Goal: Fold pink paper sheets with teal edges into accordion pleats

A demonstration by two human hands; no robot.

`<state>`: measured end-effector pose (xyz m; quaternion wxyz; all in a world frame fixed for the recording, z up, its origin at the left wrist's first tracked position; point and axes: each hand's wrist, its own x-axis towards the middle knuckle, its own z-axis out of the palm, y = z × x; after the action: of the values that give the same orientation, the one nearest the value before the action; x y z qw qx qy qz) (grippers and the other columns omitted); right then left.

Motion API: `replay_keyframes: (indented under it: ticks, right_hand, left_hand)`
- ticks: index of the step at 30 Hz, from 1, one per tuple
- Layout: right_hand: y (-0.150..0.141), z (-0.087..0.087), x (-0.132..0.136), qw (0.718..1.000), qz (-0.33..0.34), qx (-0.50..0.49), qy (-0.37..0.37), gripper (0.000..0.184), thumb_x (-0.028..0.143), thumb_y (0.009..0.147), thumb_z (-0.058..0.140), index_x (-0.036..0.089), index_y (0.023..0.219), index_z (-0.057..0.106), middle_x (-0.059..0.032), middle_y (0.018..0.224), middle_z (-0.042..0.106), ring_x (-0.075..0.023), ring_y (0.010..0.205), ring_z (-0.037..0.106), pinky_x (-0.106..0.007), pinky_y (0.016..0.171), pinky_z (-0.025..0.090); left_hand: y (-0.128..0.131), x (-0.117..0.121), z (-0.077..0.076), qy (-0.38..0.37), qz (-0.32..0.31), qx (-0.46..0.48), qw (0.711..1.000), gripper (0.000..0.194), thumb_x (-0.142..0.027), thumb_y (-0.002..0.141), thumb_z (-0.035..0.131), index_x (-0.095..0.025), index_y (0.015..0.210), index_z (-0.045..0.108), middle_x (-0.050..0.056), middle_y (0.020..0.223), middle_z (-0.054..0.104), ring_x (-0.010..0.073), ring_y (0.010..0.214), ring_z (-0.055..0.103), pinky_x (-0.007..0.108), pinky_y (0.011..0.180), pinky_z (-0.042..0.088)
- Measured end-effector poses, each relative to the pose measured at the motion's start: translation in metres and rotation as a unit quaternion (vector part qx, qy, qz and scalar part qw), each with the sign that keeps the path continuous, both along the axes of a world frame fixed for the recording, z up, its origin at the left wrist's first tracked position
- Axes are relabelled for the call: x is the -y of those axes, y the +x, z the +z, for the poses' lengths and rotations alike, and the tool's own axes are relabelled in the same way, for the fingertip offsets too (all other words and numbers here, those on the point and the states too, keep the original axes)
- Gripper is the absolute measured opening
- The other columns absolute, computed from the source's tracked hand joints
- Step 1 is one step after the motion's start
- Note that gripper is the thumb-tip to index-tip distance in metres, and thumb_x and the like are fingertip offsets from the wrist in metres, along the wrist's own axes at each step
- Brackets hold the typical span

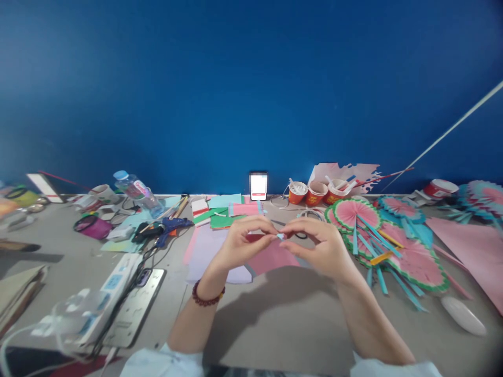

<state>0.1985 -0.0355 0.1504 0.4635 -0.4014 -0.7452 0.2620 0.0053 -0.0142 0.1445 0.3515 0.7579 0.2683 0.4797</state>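
Pale-blue small paper-like piece (280, 236), centre of frame, pinched by bare left hand (244, 240) and bare right hand (324, 245); uneven pull could tear it

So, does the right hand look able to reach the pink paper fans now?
Likely yes: the pink paper fans lie just beside the right hand with nothing visible between, though it seems busy with a small pale piece.

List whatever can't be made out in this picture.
Head view:
- Tiny pale-blue piece: full shape hidden by left hand and right hand.
- Flat lavender paper sheet: partly hidden by left hand.
- Upright black phone: screen text too small.
- Large pink paper sheet: cut off by right edge.
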Motion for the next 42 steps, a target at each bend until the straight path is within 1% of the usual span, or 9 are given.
replay_keyframes:
  ticks: [3,10,14,17,25,30,36,39,42]
  right_hand:
    - [-0.001,0.000,0.004,0.998,-0.040,0.016,0.050,0.006,0.026,0.078,0.068,0.026,0.083,0.071,-0.0028,0.081,0.071,-0.0177,0.075,0.066,-0.030,0.070,0.053]
    - [-0.003,0.003,0.006,0.995,-0.024,-0.007,0.096,0.010,0.019,0.080,0.062,0.025,0.084,0.069,-0.0034,0.083,0.070,-0.0177,0.076,0.066,-0.030,0.070,0.052]
    - [-0.006,0.000,0.003,0.995,-0.032,-0.032,0.090,0.009,0.018,0.080,0.062,0.024,0.081,0.068,-0.0036,0.079,0.069,-0.0172,0.073,0.064,-0.030,0.067,0.051]
    - [-0.006,-0.007,-0.002,0.994,-0.045,-0.054,0.081,0.006,0.020,0.079,0.063,0.022,0.079,0.069,-0.0042,0.079,0.070,-0.0177,0.073,0.064,-0.031,0.068,0.052]
    - [0.013,-0.013,-0.023,0.985,-0.085,-0.150,0.029,0.003,0.024,0.076,0.067,0.021,0.077,0.067,-0.0025,0.079,0.069,-0.0160,0.074,0.065,-0.028,0.067,0.053]
    - [0.030,-0.013,-0.034,0.973,-0.094,-0.212,-0.012,0.011,0.028,0.072,0.072,0.021,0.076,0.065,-0.0012,0.076,0.067,-0.0142,0.072,0.063,-0.025,0.064,0.051]
    - [0.038,-0.021,-0.044,0.952,-0.075,-0.273,-0.117,0.022,0.037,0.069,0.074,0.021,0.078,0.062,-0.0002,0.079,0.065,-0.0110,0.066,0.059,-0.022,0.058,0.047]
    - [0.040,-0.023,-0.049,0.955,-0.073,-0.250,-0.142,0.024,0.041,0.071,0.071,0.021,0.080,0.060,-0.0006,0.078,0.064,-0.0119,0.065,0.058,-0.024,0.059,0.047]
    - [0.040,-0.028,-0.054,0.978,-0.101,-0.135,-0.126,0.021,0.040,0.076,0.064,0.020,0.083,0.061,-0.0026,0.080,0.065,-0.0156,0.072,0.061,-0.029,0.067,0.050]
  left_hand:
    - [0.002,0.006,0.003,0.053,0.041,-0.021,0.998,0.007,-0.017,0.083,0.061,-0.018,0.080,0.067,0.005,0.078,0.067,0.0139,0.075,0.061,0.025,0.070,0.049]
    - [0.002,0.009,0.003,0.136,0.072,-0.045,0.987,0.011,-0.013,0.083,0.059,-0.018,0.088,0.066,0.006,0.083,0.067,0.0152,0.078,0.061,0.027,0.073,0.048]
    - [0.006,0.008,0.001,0.141,0.078,-0.041,0.986,0.010,-0.013,0.084,0.058,-0.018,0.088,0.066,0.006,0.083,0.068,0.0149,0.078,0.061,0.027,0.073,0.049]
    - [0.007,0.006,0.001,0.100,0.086,-0.060,0.989,0.009,-0.018,0.086,0.057,-0.018,0.087,0.066,0.006,0.084,0.069,0.0149,0.079,0.062,0.026,0.074,0.049]
    - [-0.017,-0.008,-0.001,0.023,0.133,-0.136,0.981,0.024,-0.035,0.081,0.064,-0.021,0.101,0.067,0.008,0.098,0.070,0.0204,0.090,0.064,0.031,0.079,0.052]
    - [-0.032,-0.017,-0.005,0.002,0.161,-0.133,0.978,0.026,-0.034,0.077,0.068,-0.020,0.098,0.068,0.007,0.098,0.070,0.0210,0.092,0.064,0.032,0.081,0.053]
    - [-0.035,-0.022,-0.007,0.032,0.138,-0.106,0.984,0.023,-0.025,0.076,0.070,-0.020,0.098,0.069,0.008,0.103,0.066,0.0179,0.096,0.062,0.030,0.086,0.052]
    - [-0.033,-0.020,-0.007,0.044,0.156,-0.084,0.983,0.023,-0.021,0.078,0.065,-0.020,0.101,0.069,0.007,0.097,0.067,0.0152,0.086,0.062,0.028,0.079,0.054]
    - [-0.028,-0.016,-0.007,0.047,0.190,-0.054,0.979,0.020,-0.021,0.080,0.063,-0.019,0.100,0.067,0.006,0.094,0.068,0.0127,0.076,0.063,0.025,0.070,0.055]
